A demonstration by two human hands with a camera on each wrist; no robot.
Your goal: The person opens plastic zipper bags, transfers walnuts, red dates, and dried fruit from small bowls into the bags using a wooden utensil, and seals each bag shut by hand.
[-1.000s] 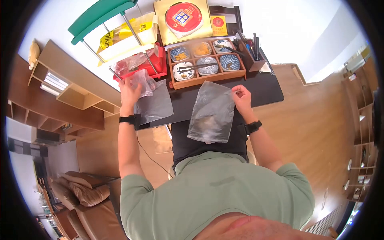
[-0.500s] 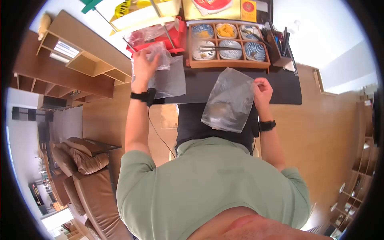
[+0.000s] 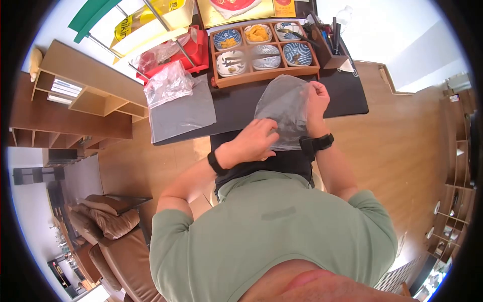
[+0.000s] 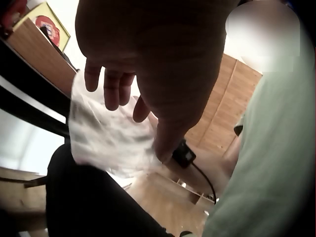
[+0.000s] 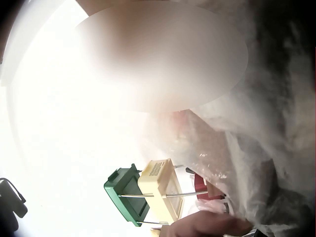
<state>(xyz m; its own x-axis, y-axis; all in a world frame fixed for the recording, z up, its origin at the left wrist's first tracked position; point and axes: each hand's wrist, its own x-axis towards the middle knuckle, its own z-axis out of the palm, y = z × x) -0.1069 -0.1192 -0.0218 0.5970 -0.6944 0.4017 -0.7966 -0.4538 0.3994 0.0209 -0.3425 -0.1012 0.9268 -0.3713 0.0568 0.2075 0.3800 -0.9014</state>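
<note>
A clear plastic bag [image 3: 282, 103] hangs over the front edge of the dark table, in front of the person's lap. My right hand [image 3: 317, 103] pinches it by its upper right edge. In the right wrist view the bag [image 5: 237, 143] fills the right side, with part of a finger [image 5: 207, 224] low in the picture. My left hand [image 3: 254, 141] is in front of the bag's lower left part and hides some of it. In the left wrist view its loosely bent fingers [image 4: 112, 91] overlap the bag [image 4: 111, 133], and nothing shows in their grip.
A crumpled clear bag [image 3: 170, 85] lies on a flat plastic sheet [image 3: 188, 113] at the table's left. Behind are a red bin [image 3: 201, 50], a wooden compartment box [image 3: 266, 77] with several small dishes and tweezers, and a pen holder [image 3: 332, 55]. A tiered rack [image 3: 93, 17] stands back left.
My left hand has left the crumpled bag on the table and moved right and towards the body, to the hanging bag. My right hand still pinches that bag's edge.
</note>
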